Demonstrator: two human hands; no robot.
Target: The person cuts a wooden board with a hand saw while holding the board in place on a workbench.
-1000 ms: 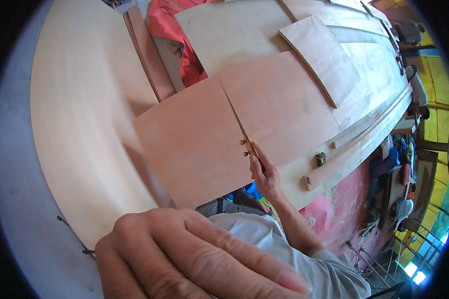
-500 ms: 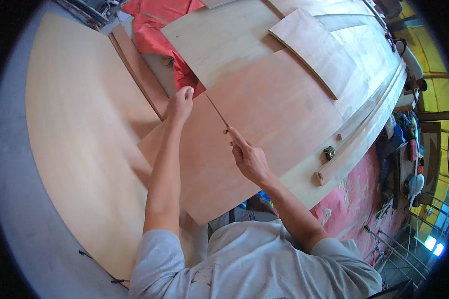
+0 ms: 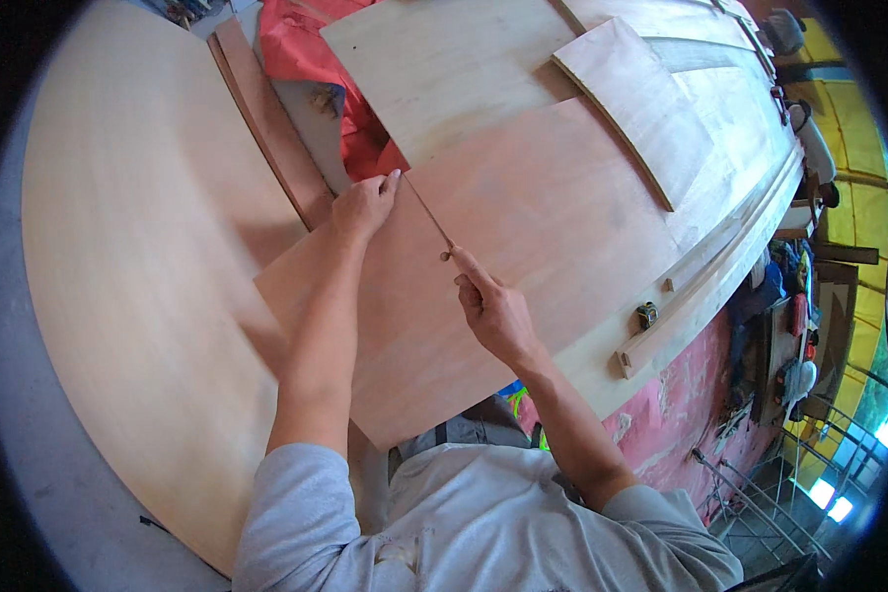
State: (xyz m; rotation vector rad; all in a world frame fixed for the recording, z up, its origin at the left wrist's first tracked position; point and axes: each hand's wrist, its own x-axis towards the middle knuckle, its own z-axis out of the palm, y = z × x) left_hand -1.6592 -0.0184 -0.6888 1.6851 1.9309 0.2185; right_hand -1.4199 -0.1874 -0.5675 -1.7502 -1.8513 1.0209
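Note:
A pinkish plywood sheet (image 3: 543, 197) lies in front of me, over a paler sheet (image 3: 434, 74). My right hand (image 3: 498, 314) is closed on the grip of what looks like a handsaw (image 3: 430, 215), index finger pointing along it. Seen nearly edge-on, its thin blade runs to the sheet's far edge, with a small round metal fitting near the grip. My left hand (image 3: 367, 205) rests at that edge, left of the blade's far end, fingers curled and thumb forward. Its grip on the plywood is partly hidden.
A large pale curved board (image 3: 148, 257) stands at left, beside a brown plank (image 3: 266, 118) and red cloth (image 3: 306, 49). Rightward lie a smaller board (image 3: 636, 109), a tape measure (image 3: 646, 315) and long wooden strips (image 3: 696, 296). Metal rods (image 3: 760, 508) stick out lower right.
My left hand has moved slightly right, its thumb now nearer the blade's far end. The right hand keeps its grip with little shift. The whole view has turned slightly.

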